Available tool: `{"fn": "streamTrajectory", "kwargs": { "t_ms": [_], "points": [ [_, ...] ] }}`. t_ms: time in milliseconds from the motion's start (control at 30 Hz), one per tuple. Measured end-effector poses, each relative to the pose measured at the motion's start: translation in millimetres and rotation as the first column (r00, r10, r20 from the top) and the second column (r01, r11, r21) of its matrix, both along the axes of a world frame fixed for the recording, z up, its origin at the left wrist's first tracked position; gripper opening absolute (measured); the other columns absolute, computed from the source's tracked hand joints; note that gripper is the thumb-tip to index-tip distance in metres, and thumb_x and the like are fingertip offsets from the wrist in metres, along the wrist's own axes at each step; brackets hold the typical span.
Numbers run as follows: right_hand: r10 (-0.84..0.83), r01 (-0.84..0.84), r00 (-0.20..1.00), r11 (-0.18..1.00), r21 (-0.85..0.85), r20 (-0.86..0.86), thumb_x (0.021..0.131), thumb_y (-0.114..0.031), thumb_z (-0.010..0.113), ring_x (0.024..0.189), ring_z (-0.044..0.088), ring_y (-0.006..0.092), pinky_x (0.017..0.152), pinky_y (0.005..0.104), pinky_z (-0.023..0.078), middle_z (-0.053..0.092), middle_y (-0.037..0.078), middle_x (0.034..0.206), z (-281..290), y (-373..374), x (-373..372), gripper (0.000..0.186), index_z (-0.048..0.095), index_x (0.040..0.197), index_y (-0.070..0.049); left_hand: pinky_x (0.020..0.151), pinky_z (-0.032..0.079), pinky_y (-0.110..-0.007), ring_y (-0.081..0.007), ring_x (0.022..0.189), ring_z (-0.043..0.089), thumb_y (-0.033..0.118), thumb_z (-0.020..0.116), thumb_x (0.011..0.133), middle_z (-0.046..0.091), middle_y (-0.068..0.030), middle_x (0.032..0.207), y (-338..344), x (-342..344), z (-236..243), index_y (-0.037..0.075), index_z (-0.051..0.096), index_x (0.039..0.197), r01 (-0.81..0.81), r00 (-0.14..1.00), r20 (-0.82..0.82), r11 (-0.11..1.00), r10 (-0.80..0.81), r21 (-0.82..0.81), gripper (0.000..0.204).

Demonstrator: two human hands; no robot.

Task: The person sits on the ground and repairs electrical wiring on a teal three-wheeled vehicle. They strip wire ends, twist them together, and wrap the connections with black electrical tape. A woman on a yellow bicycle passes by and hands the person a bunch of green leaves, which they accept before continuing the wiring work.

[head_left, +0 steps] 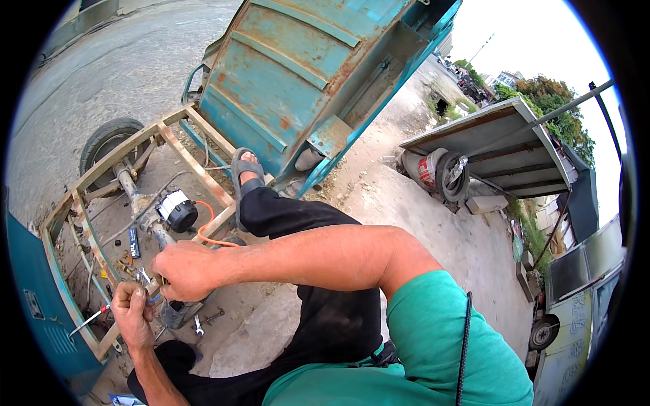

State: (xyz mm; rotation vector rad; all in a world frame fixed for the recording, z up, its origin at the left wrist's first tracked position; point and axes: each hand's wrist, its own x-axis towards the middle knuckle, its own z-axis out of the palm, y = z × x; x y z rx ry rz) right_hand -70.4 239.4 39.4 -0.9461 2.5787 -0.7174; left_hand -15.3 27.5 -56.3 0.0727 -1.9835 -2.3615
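My left hand (133,314) and my right hand (186,271) are close together above the near side of a bare metal frame (196,169). Both have their fingers closed. A short bit of blue wire (156,298) shows between them, but what each hand grips is mostly hidden by the fingers. Just beyond sits a white and black motor (177,210) on the axle (142,203). An orange cable (211,220) runs from near the motor toward my right forearm. Beneath my hands lie an open-ended wrench (198,326) and a red-handled screwdriver (101,311).
A rusty turquoise cargo bed (277,81) stands tipped up at the frame's far end. A wheel (112,145) is on the far left, a blue tube-shaped pack (134,242) inside the frame. My sandalled foot (247,169) rests against the frame. Rightward are a leaning panel (501,145) and a parked vehicle (575,311).
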Motion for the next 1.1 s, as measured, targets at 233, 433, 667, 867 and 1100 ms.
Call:
{"fn": "streamTrajectory", "kwargs": {
  "t_ms": [233, 433, 667, 867, 1100],
  "points": [
    [-0.179, 0.206, 0.935, 0.977, -0.058, 0.306, 0.081, -0.025, 0.072, 0.095, 0.071, 0.0414, 0.085, 0.0447, 0.055, 0.071, 0.028, 0.093, 14, 7, -10, 0.035, 0.071, 0.096, 0.007, 0.1, 0.043, -0.039, -0.0251, 0.13, 0.05, -0.003, 0.06, 0.09, 0.05, -0.0119, 0.147, -1, 12, 24, 0.005, 0.063, 0.126, -0.595, 0.791, -0.557, 0.533, 0.254, -0.602, 0.037],
    [-0.18, 0.293, 0.817, 0.948, -0.125, 0.548, 0.082, -0.023, 0.069, 0.078, 0.07, 0.0239, 0.073, 0.0362, 0.054, 0.071, 0.018, 0.081, 14, -5, -13, 0.028, 0.071, 0.088, 0.005, 0.114, 0.037, -0.047, -0.0378, 0.13, 0.052, -0.01, 0.061, 0.073, 0.061, -0.0171, 0.13, 17, 16, 22, 0.004, 0.063, 0.125, -0.328, 0.823, -0.53, 0.591, -0.203, -0.737, 0.054],
    [-0.176, 0.307, 0.697, 0.949, -0.067, 0.695, 0.097, -0.03, 0.065, 0.066, 0.056, 0.0101, 0.06, 0.0278, 0.046, 0.064, 0.004, 0.082, 16, -9, -12, 0.031, 0.065, 0.098, 0.001, 0.062, 0.051, -0.026, -0.0091, 0.069, 0.06, 0.008, 0.062, 0.1, 0.071, -0.0083, 0.091, 10, 18, 12, 0.001, 0.065, 0.108, -0.084, 0.95, -0.301, 0.996, 0.08, -0.001, 0.011],
    [-0.181, 0.355, 0.63, 0.932, -0.073, 0.755, 0.1, -0.029, 0.065, 0.068, 0.058, 0.0094, 0.06, 0.0272, 0.048, 0.067, 0.005, 0.086, 13, -8, -5, 0.032, 0.066, 0.106, 0.002, 0.075, 0.053, -0.036, -0.0268, 0.087, 0.068, -0.003, 0.07, 0.084, 0.068, -0.0117, 0.094, -8, 14, 18, 0.003, 0.068, 0.105, -0.048, 0.853, -0.493, 0.916, -0.17, -0.398, 0.022],
    [-0.157, 0.338, 0.587, 0.939, -0.063, 0.794, 0.101, -0.028, 0.063, 0.069, 0.058, 0.009, 0.06, 0.0273, 0.047, 0.068, 0.005, 0.087, 10, -8, -9, 0.031, 0.066, 0.106, 0.002, 0.075, 0.056, -0.039, -0.028, 0.088, 0.067, -0.014, 0.067, 0.071, 0.068, -0.0114, 0.099, 6, 9, 20, 0.005, 0.068, 0.11, -0.208, 0.716, -0.654, 0.82, -0.245, -0.534, 0.043]
  ]
}}
